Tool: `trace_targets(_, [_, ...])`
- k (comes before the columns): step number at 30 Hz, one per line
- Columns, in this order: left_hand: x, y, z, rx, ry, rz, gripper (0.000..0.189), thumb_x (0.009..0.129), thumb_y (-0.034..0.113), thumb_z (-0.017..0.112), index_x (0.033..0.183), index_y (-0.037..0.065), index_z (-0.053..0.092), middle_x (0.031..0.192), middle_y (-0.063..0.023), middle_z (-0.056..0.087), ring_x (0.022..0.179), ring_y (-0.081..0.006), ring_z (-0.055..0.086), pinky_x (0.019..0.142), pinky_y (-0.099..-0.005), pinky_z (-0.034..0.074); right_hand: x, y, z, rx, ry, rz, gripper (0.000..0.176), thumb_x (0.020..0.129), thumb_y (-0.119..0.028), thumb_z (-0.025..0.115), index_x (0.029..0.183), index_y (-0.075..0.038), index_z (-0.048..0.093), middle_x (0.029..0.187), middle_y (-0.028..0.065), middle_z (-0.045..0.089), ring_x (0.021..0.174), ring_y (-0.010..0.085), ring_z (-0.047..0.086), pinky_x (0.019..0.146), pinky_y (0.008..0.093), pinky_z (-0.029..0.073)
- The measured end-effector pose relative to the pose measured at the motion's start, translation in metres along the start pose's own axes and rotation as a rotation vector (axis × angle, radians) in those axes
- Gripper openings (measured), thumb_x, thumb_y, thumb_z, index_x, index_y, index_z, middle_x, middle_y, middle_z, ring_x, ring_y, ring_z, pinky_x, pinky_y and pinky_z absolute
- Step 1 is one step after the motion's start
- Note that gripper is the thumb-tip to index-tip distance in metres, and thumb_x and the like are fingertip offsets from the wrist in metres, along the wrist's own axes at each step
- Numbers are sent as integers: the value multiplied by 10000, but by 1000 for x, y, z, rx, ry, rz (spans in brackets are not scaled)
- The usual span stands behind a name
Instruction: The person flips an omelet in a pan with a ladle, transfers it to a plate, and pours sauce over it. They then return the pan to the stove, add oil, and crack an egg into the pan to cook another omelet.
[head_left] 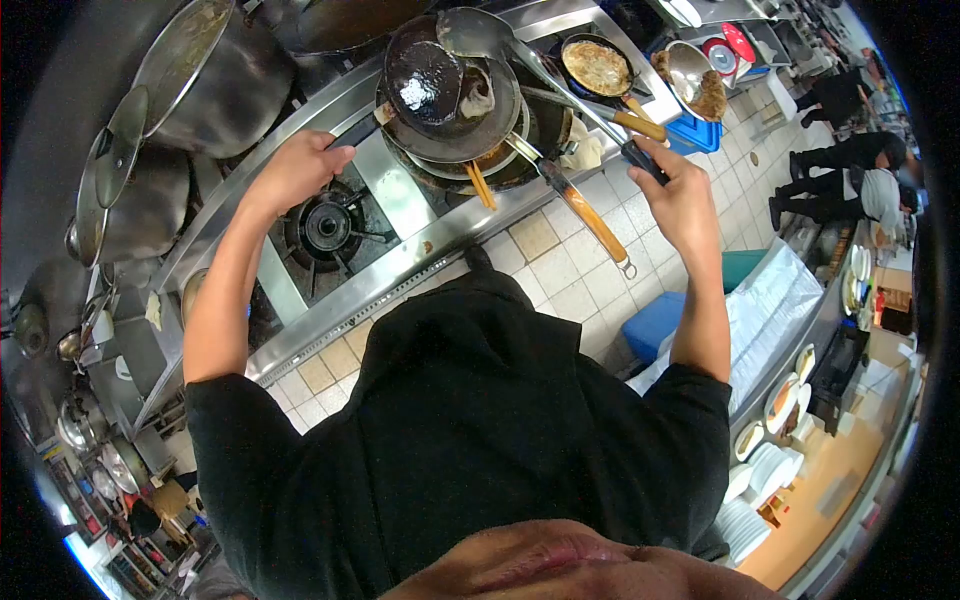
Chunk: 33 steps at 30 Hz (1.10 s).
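My right hand (683, 200) is wrapped round the black handle of a long metal ladle (545, 72). The ladle's bowl reaches over a stack of dark pans (428, 145) on the stove. A dark pan with a shiny black bottom (425, 88) lies on top of the stack, and a pan handle of worn wood (590, 222) sticks out toward me. My left hand (300, 172) hovers over the stove, near the bare gas burner (328, 227). Its fingers are curled together; anything between them is hidden.
Large steel pots (225, 90) stand at the left. A small pan with a browned flat food (597, 68) sits at the back right, near a metal bowl (690, 75). Blue bins (650, 325), a foil-covered surface (770, 300) and stacked plates (745, 525) are at right. People (850, 185) stand farther off.
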<state>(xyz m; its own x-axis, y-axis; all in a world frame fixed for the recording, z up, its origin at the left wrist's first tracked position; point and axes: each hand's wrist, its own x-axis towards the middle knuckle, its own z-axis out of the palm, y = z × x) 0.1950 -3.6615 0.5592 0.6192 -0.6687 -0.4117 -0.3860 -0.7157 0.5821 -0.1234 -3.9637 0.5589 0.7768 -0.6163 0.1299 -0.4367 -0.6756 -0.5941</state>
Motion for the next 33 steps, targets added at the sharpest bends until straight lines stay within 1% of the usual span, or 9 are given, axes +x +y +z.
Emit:
trace_targets(1, [3,-3,0,57,25,54,348,919,293,616,716,16,560,584,6,478,522,-96,406,479,-297,327,-2,-1,1,2,-5,29,367,808,-136,720,1167,-80,671,1012,198,682,846,329,676,759,367,514])
trace_targets(4, [3,4,0,189,68,86,370,901,295,613,771,-51,608,670,-205,576,676,-329,593,681,-418,450,-9,-5,-1,2,-16,88,363,803,-134,720,1160,-83,674,1005,200,682,831,335,671,749,375,511])
trace_targets(7, [-3,14,0,209,109,109,368,905,287,606,840,-75,623,777,-275,615,764,-404,615,727,-435,465,-15,-4,-2,-13,5,74,358,794,-123,719,1148,-83,679,1006,194,683,844,344,667,758,381,513])
trace_targets(11, [-10,24,-3,304,158,140,344,912,273,599,867,-66,629,815,-289,625,806,-439,612,740,-456,470,-22,7,1,-44,60,2,349,782,-108,719,1128,-82,685,1023,181,684,889,351,666,790,382,518])
trace_targets(12, [-13,27,-3,338,178,151,338,912,270,599,865,-63,629,812,-287,627,810,-445,610,738,-465,471,-24,3,-1,-62,38,42,344,781,-101,714,1124,-86,686,1035,172,685,920,347,665,811,380,519])
trace_targets(16, [-16,30,-4,468,264,215,312,912,256,598,843,-47,625,799,-275,630,821,-460,605,742,-499,475,-31,8,2,-135,87,-3,384,767,-59,741,1146,-93,684,875,134,675,760,268,650,700,350,496])
trace_targets(22, [-20,34,-8,590,369,343,298,918,230,591,790,-38,570,734,-279,602,758,-463,603,685,-521,475,-32,8,8,-161,121,-19,386,770,-69,739,1150,-100,683,872,127,665,755,286,641,705,359,494])
trace_targets(25, [-17,30,-10,607,406,421,296,917,225,592,768,-29,556,704,-272,599,721,-461,604,661,-525,479,-32,6,7,-162,95,22,337,782,-113,705,1118,-118,686,996,121,682,846,339,662,753,402,530])
trace_targets(33, [-11,27,-16,659,453,456,267,910,197,593,766,-24,550,690,-261,598,701,-452,605,634,-515,482,-33,10,8,-206,125,-13,340,774,-111,714,1113,-127,691,937,107,678,788,328,660,705,400,532])
